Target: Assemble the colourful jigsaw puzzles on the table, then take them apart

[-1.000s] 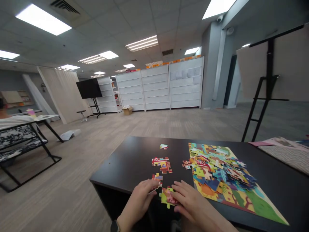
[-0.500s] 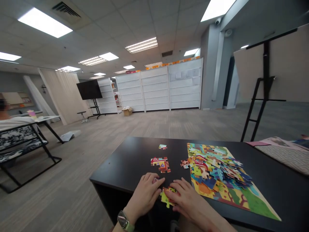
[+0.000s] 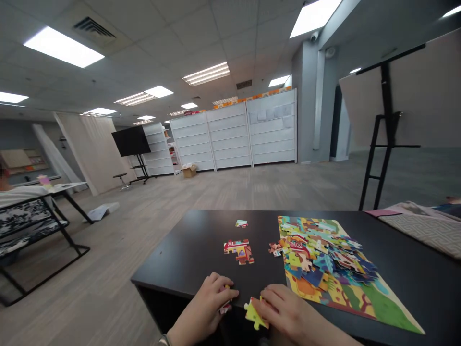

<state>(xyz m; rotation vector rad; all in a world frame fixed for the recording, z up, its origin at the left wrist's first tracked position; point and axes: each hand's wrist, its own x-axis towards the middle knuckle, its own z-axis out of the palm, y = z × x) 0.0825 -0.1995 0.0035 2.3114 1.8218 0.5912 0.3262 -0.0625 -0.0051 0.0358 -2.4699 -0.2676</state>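
Note:
Near the front edge of the black table [image 3: 201,240], my left hand [image 3: 206,302] is closed on a small jigsaw piece [image 3: 225,307], mostly hidden by the fingers. To its right, my right hand [image 3: 284,307] grips a yellow-green jigsaw piece [image 3: 254,315] by its right side; the fingers cover part of it. Beyond my hands lies a joined cluster of red and orange puzzle pieces [image 3: 243,252]. Farther back rests a single pale piece [image 3: 241,223]. A brown and red piece [image 3: 275,249] lies by the left edge of the heap of loose pieces [image 3: 324,254].
The heap sits on a colourful picture sheet [image 3: 389,298] at the table's right. Patterned cloth [image 3: 421,230] lies at the far right. Past the table stand a board on a black stand [image 3: 387,120] and white shelving [image 3: 230,139]. A person sits on a chair [image 3: 29,223] at left.
My hands have moved apart and closer to me, each with a piece. The yellow-green piece has shifted slightly right and down. The camera view has tilted a little.

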